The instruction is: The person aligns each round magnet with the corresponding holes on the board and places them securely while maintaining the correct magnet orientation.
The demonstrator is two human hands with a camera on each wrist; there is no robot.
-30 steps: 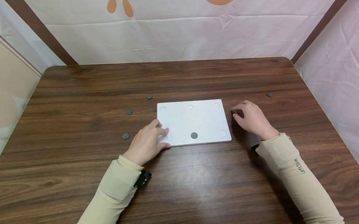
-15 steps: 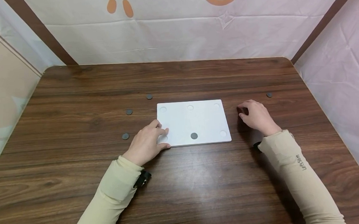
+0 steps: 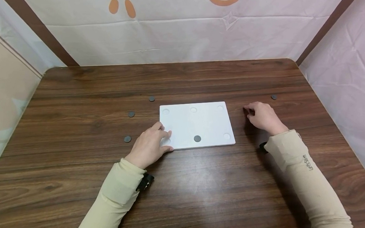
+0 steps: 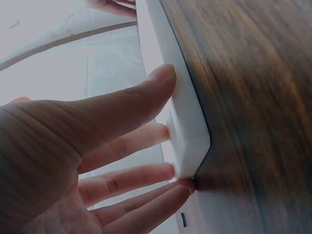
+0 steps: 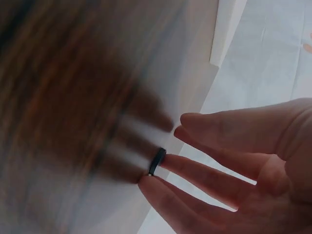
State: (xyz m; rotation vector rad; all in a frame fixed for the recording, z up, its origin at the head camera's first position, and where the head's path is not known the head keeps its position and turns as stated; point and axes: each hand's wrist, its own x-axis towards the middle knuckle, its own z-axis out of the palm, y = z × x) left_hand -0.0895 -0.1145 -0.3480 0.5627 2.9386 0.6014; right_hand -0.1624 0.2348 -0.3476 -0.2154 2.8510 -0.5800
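Observation:
A white rectangular board (image 3: pixel 198 121) with shallow round recesses lies on the table. One dark grey disc (image 3: pixel 197 138) sits in its near middle recess; several other recesses hold nothing. My left hand (image 3: pixel 149 142) grips the board's near left corner. Its thumb (image 4: pixel 161 80) presses the front edge, and fingers reach over the top and left side. My right hand (image 3: pixel 262 117) hovers right of the board, thumb and index fingertips close together with nothing visible between them. A dark disc (image 3: pixel 274 97) lies on the table beyond it. In the right wrist view a disc (image 5: pixel 157 162) appears past the fingertips.
Three more dark discs lie left of the board: a far one (image 3: pixel 151 98), a middle one (image 3: pixel 131 114) and a near one (image 3: pixel 127 139). The wooden table (image 3: pixel 187 197) ends at a pale cloth backdrop (image 3: pixel 181 41).
My right hand has moved rightward, away from the board's right edge and closer to the disc on the right. The left hand and the board have stayed in place.

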